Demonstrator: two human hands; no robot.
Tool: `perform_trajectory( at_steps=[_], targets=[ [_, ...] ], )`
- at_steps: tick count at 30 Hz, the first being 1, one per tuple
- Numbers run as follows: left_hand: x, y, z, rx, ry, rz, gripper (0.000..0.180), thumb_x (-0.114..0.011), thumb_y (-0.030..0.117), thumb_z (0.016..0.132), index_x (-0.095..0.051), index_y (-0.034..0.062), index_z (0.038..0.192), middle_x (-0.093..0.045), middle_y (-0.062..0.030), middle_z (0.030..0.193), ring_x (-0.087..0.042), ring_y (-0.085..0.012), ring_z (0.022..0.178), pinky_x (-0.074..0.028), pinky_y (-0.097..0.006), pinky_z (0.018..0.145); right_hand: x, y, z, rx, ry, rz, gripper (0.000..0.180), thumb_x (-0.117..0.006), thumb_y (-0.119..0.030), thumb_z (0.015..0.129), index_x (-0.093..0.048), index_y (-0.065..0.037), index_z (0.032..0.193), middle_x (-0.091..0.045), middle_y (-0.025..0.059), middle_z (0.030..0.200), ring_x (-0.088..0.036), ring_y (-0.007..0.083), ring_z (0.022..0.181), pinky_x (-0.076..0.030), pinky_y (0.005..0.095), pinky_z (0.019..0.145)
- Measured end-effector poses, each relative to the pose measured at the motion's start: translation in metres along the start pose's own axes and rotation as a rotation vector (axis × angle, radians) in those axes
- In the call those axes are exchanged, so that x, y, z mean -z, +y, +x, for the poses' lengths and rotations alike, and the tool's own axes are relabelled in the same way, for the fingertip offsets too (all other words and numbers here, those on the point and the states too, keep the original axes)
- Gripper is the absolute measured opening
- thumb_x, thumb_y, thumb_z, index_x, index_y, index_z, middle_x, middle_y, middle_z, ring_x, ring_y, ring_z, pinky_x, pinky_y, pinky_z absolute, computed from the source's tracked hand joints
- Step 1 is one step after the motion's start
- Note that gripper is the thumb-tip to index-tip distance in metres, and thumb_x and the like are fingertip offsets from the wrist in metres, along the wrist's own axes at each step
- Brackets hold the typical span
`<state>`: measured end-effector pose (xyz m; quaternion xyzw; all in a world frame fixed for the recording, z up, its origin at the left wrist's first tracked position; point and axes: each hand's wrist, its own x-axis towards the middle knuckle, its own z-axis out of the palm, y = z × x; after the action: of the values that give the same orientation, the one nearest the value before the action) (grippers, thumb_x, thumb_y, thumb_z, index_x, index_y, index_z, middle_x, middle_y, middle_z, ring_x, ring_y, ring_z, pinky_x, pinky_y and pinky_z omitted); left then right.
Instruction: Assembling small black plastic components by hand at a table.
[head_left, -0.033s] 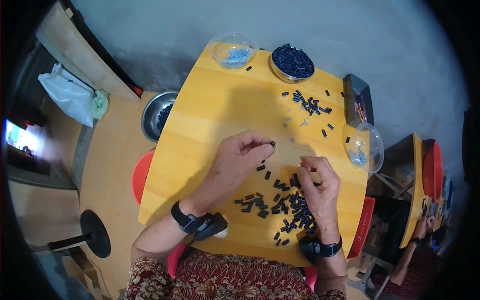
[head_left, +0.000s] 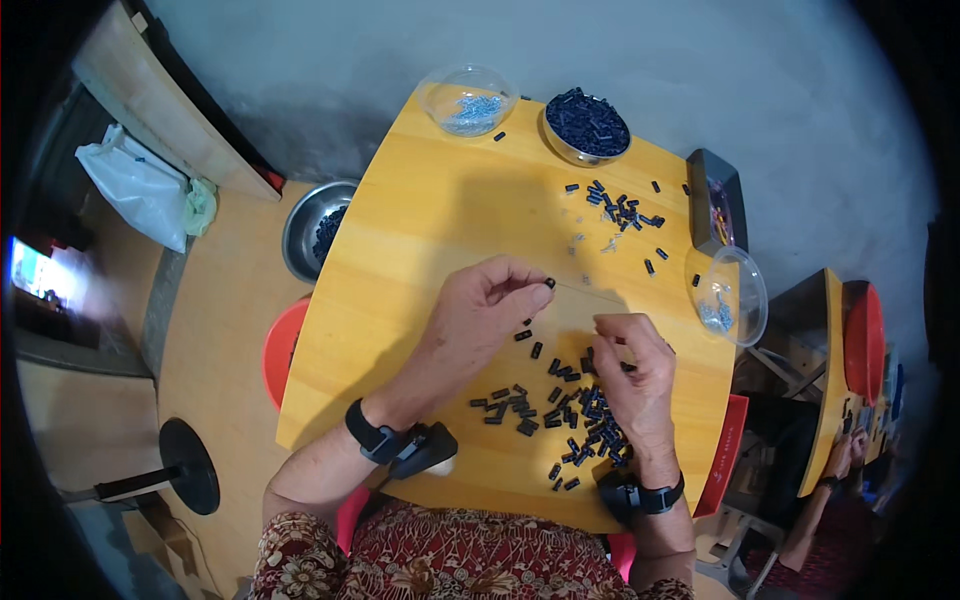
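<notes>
My left hand [head_left: 490, 305] pinches a small black cylindrical piece [head_left: 549, 284] between thumb and fingertips, above the middle of the yellow table [head_left: 370, 290]. To its right, my right hand [head_left: 638, 375] is closed, thumb against fingers. Whatever it may hold is too small to make out. Below and between the hands lies a loose pile of small black pieces [head_left: 603, 430], partly covered by my right hand. A smaller group of black pieces [head_left: 625, 208] lies farther off, with tiny clear or silvery bits [head_left: 610, 243] next to it.
At the table's far edge stand a clear tub of small silvery parts [head_left: 470, 105] and a metal bowl heaped with black pieces [head_left: 585, 130]. Along the right edge are a dark tray [head_left: 715, 200] and another clear tub [head_left: 735, 295]. Another person's hands [head_left: 850, 450] work at far right.
My right hand has shifted slightly left, toward my left hand. My left hand has barely moved and keeps its pinch on the black piece.
</notes>
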<state>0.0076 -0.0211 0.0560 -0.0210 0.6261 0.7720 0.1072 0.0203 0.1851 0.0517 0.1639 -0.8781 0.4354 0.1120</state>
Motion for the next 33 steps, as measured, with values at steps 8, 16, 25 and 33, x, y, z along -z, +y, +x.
perform_trajectory(
  at_steps=[8, 16, 25, 33],
  targets=[
    [0.018, -0.047, 0.027, -0.139, 0.117, -0.049, 0.014, -0.064, 0.010, 0.090, -0.064, -0.0002, 0.099, -0.066, -0.0019, 0.089, -0.060, -0.0091, 0.085, -0.048, -0.023, 0.081, -0.009, -0.002, 0.024, 0.007, -0.141, -0.110, 0.013, -0.065, 0.002, 0.079, -0.064, 0.001, 0.092, -0.061, 0.0147, 0.084, -0.062, 0.0319, 0.082, -0.050, 0.0365, 0.071],
    [0.021, -0.061, 0.026, -0.120, 0.134, 0.051, 0.012, -0.065, 0.011, 0.090, -0.064, 0.0008, 0.097, -0.064, 0.0004, 0.087, -0.057, -0.0051, 0.081, -0.047, -0.020, 0.073, -0.041, 0.003, 0.037, 0.149, -0.330, -0.133, 0.016, -0.067, 0.002, 0.074, -0.066, -0.002, 0.090, -0.061, 0.0112, 0.085, -0.059, 0.0319, 0.086, -0.049, 0.0398, 0.078],
    [0.018, -0.066, 0.026, -0.166, 0.132, 0.025, 0.014, -0.065, 0.011, 0.089, -0.063, -0.0007, 0.097, -0.063, 0.0007, 0.086, -0.056, -0.0048, 0.080, -0.047, -0.020, 0.072, -0.050, 0.008, 0.039, 0.258, -0.332, -0.251, 0.013, -0.066, 0.004, 0.073, -0.061, -0.003, 0.083, -0.058, 0.0114, 0.081, -0.059, 0.0319, 0.082, -0.048, 0.0402, 0.074],
    [0.010, -0.058, 0.015, -0.138, 0.052, 0.069, 0.013, -0.065, 0.010, 0.090, -0.064, -0.0008, 0.098, -0.063, 0.0014, 0.086, -0.055, -0.0040, 0.079, -0.046, -0.020, 0.072, -0.021, -0.012, 0.041, 0.017, -0.156, 0.018, 0.008, -0.064, 0.004, 0.081, -0.060, -0.001, 0.085, -0.061, 0.0095, 0.081, -0.062, 0.0193, 0.074, -0.050, 0.0289, 0.066]
  ],
)
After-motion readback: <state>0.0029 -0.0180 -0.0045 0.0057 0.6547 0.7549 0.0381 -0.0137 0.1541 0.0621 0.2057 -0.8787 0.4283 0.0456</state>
